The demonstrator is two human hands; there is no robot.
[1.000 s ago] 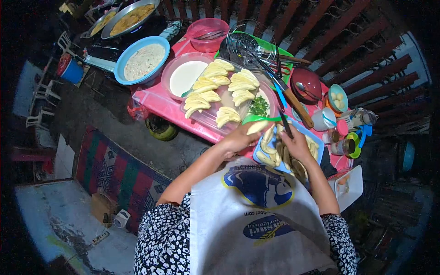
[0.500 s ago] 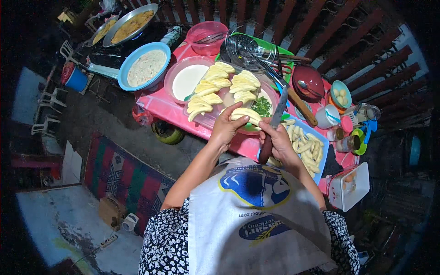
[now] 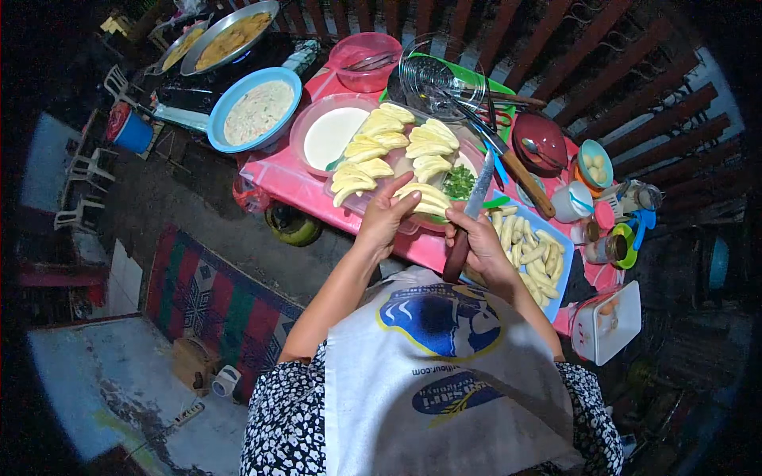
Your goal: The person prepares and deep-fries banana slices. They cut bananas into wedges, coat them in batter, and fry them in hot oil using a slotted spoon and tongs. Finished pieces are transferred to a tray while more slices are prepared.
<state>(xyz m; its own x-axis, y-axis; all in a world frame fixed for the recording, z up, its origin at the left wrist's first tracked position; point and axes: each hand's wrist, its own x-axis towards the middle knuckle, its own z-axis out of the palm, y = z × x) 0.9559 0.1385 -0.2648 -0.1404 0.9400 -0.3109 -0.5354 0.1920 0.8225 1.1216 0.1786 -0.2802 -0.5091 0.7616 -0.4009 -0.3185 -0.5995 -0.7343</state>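
Observation:
A fan-cut peeled banana (image 3: 429,198) spans the gap between my hands, above the near edge of the tray. Its left end lies between the thumb and index finger of my left hand (image 3: 382,222); the other fingers are partly hidden. My right hand (image 3: 479,238) is closed round a knife (image 3: 457,255) with a dark handle, blade pointing up and away, its thumb tip by the banana's right end. Beyond, more fan-cut bananas (image 3: 365,149) lie in two rows on a clear tray. Whole peeled bananas (image 3: 541,258) fill a blue tray (image 3: 565,238) at the right.
Behind the tray stand a pink bowl of white batter (image 3: 333,135), a blue basin of pale mixture (image 3: 258,115) and chopped green leaves (image 3: 458,182). Pans (image 3: 230,40) sit far left. Bowls, jars and a white container (image 3: 607,325) line the right side.
My left hand's fingers have spread a little, and the fan-cut banana sits slightly lower and nearer the tray. The knife has tilted slightly. The view has shifted a little.

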